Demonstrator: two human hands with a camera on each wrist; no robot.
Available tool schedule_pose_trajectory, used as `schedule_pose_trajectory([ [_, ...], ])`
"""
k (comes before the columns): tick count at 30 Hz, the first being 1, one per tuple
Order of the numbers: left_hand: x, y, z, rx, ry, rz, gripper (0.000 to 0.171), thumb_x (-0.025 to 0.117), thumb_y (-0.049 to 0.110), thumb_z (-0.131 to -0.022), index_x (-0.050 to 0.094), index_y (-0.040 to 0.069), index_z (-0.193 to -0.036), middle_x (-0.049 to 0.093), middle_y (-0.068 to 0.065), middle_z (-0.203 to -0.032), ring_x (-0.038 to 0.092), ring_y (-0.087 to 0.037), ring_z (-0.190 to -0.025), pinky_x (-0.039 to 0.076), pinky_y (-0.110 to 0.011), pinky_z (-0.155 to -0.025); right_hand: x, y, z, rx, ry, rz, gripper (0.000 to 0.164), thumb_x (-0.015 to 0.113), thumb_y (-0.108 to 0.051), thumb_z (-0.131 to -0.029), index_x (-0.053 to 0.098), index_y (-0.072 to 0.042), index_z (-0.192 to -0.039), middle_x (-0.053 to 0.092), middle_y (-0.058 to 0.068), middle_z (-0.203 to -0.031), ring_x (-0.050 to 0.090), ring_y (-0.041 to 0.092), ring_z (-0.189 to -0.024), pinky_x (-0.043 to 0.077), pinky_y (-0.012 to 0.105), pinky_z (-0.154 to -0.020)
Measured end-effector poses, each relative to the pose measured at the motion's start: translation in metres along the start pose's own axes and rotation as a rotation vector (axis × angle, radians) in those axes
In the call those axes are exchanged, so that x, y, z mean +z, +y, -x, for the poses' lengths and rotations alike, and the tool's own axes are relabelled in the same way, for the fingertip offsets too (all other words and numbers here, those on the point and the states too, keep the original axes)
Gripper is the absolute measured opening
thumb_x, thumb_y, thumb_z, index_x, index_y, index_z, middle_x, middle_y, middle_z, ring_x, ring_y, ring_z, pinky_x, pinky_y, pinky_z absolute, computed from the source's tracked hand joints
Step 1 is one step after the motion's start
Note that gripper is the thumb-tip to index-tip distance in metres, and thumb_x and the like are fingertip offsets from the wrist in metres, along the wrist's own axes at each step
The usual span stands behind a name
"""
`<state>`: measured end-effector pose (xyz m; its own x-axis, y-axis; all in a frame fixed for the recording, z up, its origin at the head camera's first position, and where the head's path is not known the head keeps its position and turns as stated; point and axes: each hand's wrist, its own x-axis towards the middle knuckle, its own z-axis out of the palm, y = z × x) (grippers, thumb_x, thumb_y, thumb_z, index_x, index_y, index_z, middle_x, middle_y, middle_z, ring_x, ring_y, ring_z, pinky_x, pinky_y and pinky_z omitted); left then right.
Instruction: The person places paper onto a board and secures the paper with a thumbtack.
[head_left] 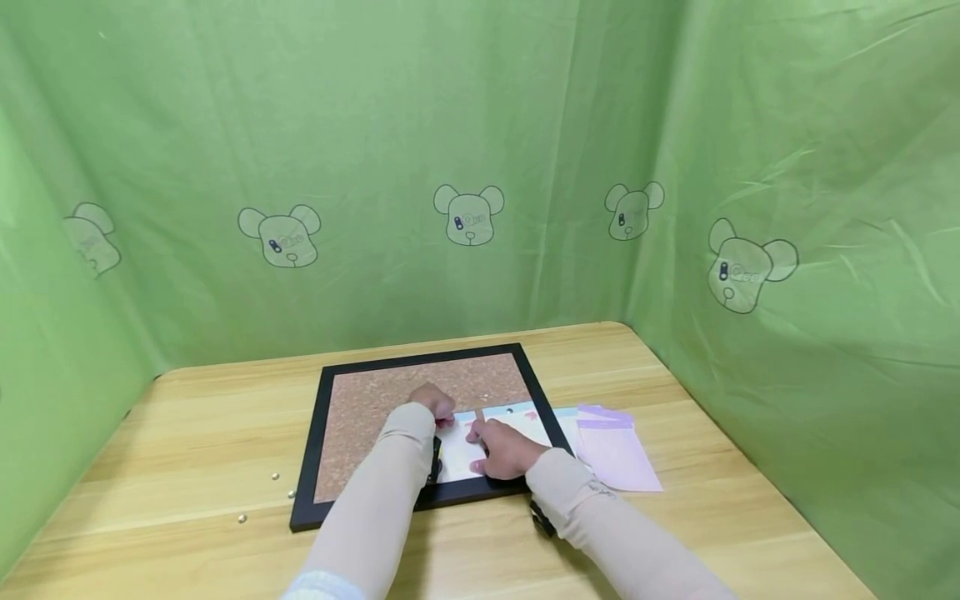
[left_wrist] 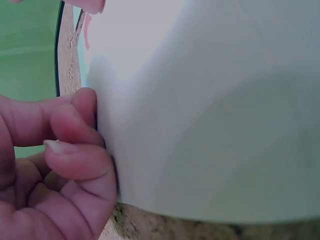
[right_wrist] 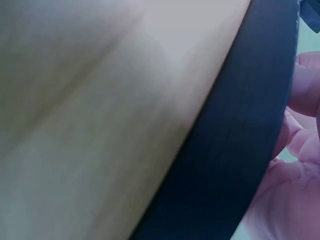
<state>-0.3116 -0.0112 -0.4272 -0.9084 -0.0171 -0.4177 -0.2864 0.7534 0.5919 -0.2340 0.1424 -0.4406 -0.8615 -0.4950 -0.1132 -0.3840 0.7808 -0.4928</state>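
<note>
Steadying the sheet (head_left: 458, 467) on the corkboard (head_left: 358, 417), probably against slipping, we rest our right hand (head_left: 504, 449) loosely; our left hand (head_left: 434, 402) curls at the sheet's edge, grip unclear.

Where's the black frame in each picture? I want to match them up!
Head: below the middle, going around the cork; the frame lies on the table.
Left wrist: what looks like its thin dark edge, upper left, between the green curtain and the cork.
Right wrist: a wide dark band slanting from top right to bottom middle.
Shared landmark: the table's wood, in head and right wrist; I can't see it in left wrist.
</note>
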Motion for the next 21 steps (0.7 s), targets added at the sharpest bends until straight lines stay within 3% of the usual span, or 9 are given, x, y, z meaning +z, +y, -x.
schedule_pose_trajectory([
  [21, -0.0007, 0.0015, 0.0001, -0.014, 0.008, 0.028, 0.020, 0.057, 0.003, -0.083, 0.062, 0.004, -0.063, 0.051, -0.003, -0.051, 0.043, -0.011, -0.042, 0.034, -0.021, -0.040, -0.0017, -0.0013, 0.0014, 0.006, -0.005, -0.003, 0.032, 0.075, -0.014, -0.085, 0.058, -0.005, -0.112, 0.052, 0.004, -0.092, 0.050, 0.018, -0.086, 0.046, 0.040, -0.085],
])
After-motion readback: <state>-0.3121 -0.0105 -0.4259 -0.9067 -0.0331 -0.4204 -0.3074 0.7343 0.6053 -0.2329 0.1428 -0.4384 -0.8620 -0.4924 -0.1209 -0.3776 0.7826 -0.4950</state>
